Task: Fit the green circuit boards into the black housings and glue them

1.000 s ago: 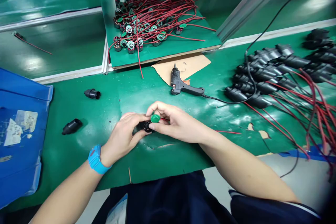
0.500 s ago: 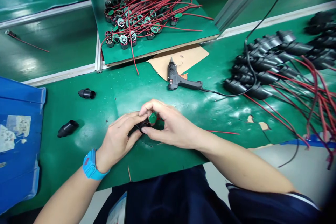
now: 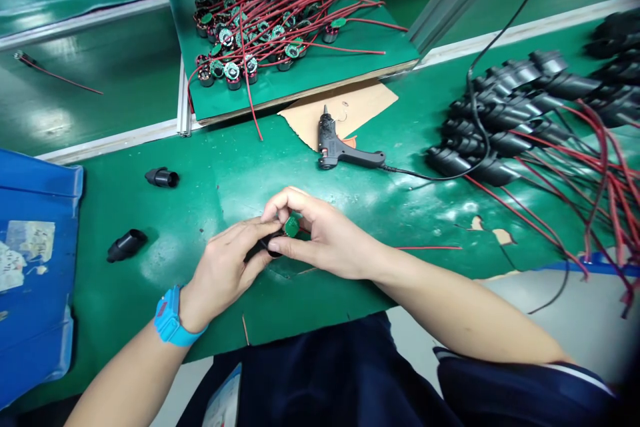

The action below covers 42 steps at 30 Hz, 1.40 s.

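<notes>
Over the green mat, my left hand (image 3: pixel 227 263) is closed around a black plastic housing (image 3: pixel 271 245), mostly covered by the fingers. My right hand (image 3: pixel 325 235) pinches a small motor with a round green circuit board (image 3: pixel 291 225) right at the housing's mouth. How far the motor sits inside is hidden by my fingers. A red wire (image 3: pixel 430 247) emerges from beneath my right hand and lies along the mat. To the left lie two loose black housings, one farther back (image 3: pixel 162 177) and one closer (image 3: pixel 127 245).
A glue gun (image 3: pixel 345 147) lies on cardboard (image 3: pixel 367 101) behind my hands, its cord running right. Motors with red wires (image 3: pixel 280 33) pile on a raised board. Black housings with wires (image 3: pixel 500 127) fill the right side. A blue bin (image 3: pixel 30 193) stands left.
The view has shifted slightly. Both hands stay together at the housing; the green board has turned a little between my right fingers.
</notes>
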Motion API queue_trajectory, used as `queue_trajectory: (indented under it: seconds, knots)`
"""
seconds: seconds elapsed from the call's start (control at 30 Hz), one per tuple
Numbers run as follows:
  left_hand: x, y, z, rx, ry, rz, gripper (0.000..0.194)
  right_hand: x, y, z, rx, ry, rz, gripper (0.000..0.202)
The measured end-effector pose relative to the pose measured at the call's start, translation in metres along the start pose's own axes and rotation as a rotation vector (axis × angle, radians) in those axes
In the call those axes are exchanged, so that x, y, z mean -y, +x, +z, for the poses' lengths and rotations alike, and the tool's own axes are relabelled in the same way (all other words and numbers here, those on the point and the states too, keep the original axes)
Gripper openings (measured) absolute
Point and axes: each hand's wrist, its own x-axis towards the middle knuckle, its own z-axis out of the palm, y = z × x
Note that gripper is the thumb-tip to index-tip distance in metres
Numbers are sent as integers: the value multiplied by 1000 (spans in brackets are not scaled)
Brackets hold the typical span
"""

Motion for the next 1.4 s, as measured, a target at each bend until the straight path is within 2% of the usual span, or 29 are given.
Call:
queue_trajectory:
  seconds: [0.2,0.3,0.37,0.43,0.53,0.67,0.8,0.87,0.9,1.0,1.03,1.1,1.17,1.23,1.33,1.4]
  knots:
    - [-6,-1,2,14,71,41,34,-3,1,9,-27,-21,4,34]
    - [-9,3,-2,9,33,-21,31,1,0,5,-55,35,31,33]
    - [-10,6,-7,15,-12,-78,27,5,-2,-3,-36,89,63,39]
    - [-11,7,-11,5,-63,-112,22,8,-3,-10,-7,113,88,37]
    - [-10,5,-12,-78,-82,-122,19,9,-4,-16,13,108,123,25]
    - [-4,-1,-6,-258,70,-115,39,6,-2,-12,44,122,167,28]
    - [-2,-2,-4,-296,192,-53,33,7,-1,-5,65,92,163,29]
    - [-2,-2,-5,-302,196,-54,28,8,-2,-12,63,-20,98,27]
    - [-3,-2,-6,-313,187,-64,27,8,-2,-20,15,-138,45,24]
    - [-3,-2,-8,-361,166,-113,25,1,-4,-59,-273,-703,-63,28]
    - [-3,-2,-9,-377,162,-122,24,-3,-5,-74,-347,-894,-35,34]
    - [-2,-2,-9,-395,156,-115,24,-14,-6,-98,-348,-1158,101,45]
    - [-1,-1,-10,-402,143,-96,24,-24,-5,-111,-256,-1263,231,54]
    - [-1,-1,-10,-412,123,-81,22,-29,-2,-112,-210,-1300,280,55]
    - [1,-1,-10,-438,96,-72,23,-23,-1,-105,-282,-1322,237,51]
    - [2,-2,-10,-460,87,-75,25,-12,-5,-100,-385,-1253,126,41]
